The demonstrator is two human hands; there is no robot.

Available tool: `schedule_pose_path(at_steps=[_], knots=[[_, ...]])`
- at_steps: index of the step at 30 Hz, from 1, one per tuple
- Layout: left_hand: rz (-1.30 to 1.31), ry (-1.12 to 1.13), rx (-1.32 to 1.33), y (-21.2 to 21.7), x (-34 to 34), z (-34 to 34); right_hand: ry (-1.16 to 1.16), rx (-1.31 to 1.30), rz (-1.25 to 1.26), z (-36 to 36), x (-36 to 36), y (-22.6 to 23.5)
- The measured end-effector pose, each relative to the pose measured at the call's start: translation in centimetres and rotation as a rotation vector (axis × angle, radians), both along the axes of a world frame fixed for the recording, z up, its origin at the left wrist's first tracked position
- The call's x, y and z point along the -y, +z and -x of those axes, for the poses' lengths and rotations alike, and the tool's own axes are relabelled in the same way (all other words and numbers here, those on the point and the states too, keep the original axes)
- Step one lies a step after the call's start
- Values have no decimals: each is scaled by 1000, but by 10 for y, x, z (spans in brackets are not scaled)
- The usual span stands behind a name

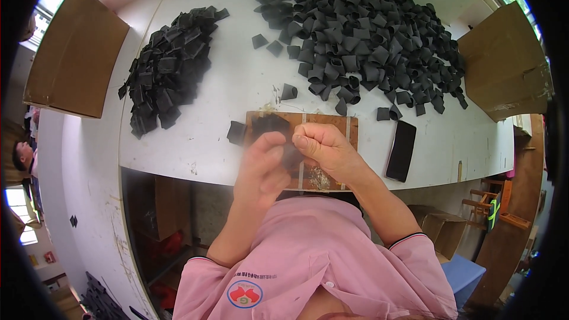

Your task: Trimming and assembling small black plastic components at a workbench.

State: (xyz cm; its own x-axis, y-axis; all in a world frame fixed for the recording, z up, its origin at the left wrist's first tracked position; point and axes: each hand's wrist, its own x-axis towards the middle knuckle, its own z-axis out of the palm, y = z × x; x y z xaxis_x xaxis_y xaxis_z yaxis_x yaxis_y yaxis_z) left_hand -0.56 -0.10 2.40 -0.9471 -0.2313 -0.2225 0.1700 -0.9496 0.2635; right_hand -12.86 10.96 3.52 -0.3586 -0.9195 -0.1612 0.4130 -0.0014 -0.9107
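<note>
Your two hands come close together over a reddish-brown wooden board (317,117) at the near edge of a white bench (228,71). Your right hand (328,149) is clenched, thumb pressed to forefinger; your left hand (261,166) has curled, slightly blurred fingers. Whether either one pinches anything cannot be told. A few black pieces (269,123) lie on the board beyond your left hand, and a single black piece (237,133) sits at its left edge.

The work looks partway through. Beyond the board, mostly to its right, spreads a large heap of black sleeves (355,29), probably what is left; the smaller black heap (172,71), beyond and left of the board, may be what is done.

The sleeves are short, hollow and matte, with slanted ends. The smaller heap looks flatter and squarish, its pieces overlapping. Pale strips cross the scuffed board. Right of it lies a smooth, dark phone (401,151).
</note>
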Motion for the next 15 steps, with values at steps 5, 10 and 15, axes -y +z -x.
schedule_pose_path(at_steps=[5, 10, 15], knots=[[787, 200, 320, 20, -5, 10, -72, -227, -97, 3, 0, 9], [1850, 488, 63, 34, 4, 17, -442, -828, 10, -8, -7, 14], [1606, 391, 47, 31, -8, 16, -542, -1289, 163, -18, -9, 13]])
